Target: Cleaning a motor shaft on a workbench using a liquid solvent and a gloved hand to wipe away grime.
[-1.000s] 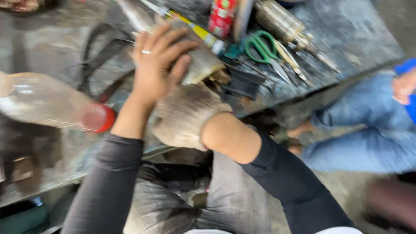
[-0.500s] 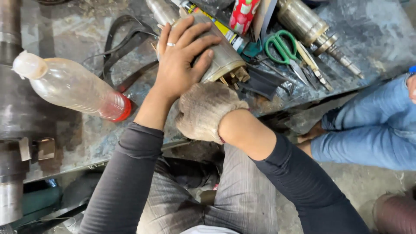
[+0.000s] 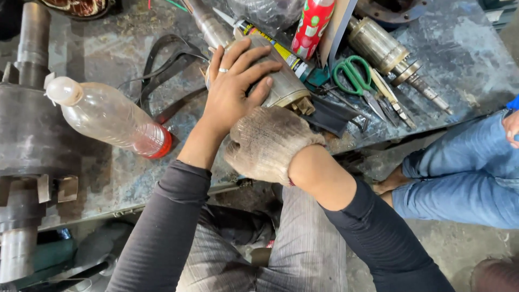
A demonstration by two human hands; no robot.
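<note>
- Workbench [image 3: 465, 48], grey metal, scuffed and crowded; we work at its near edge from a seated position.
- Our left hand [image 3: 232, 89], bare with a ring on one finger, lies spread flat over the motor armature [image 3: 281, 86], fingers draped across its top and pressing on it rather than wrapped round it.
- Our right hand [image 3: 267, 143], in a dirty knit work glove, sits just below the left at the armature's near end; the glove hides what it grips, so we cannot tell whether it clasps anything.
- The armature lies on the bench near the front edge. Its long axis runs diagonally, from upper left (shaft end, far from us) to lower right (near end, towards the glove).
- Clear plastic bottle [image 3: 111, 119] with a red base lies on its side well to the left, cap pointing up-left.
- Black strap [image 3: 167, 65] loops on the bench between the bottle and our left hand.
- Green-handled scissors [image 3: 351, 75] lie just right of the armature; a second armature [image 3: 389, 54] lies beyond them, on a similar diagonal.
- Red printed can [image 3: 312, 24] stands behind the armature, beside a yellow-and-black tube [image 3: 275, 46].
- Large dark steel shaft assembly [image 3: 27, 135] occupies the left edge.
- Another person's jeans-clad leg [image 3: 465, 173] sits at right, clear of the bench.
</note>
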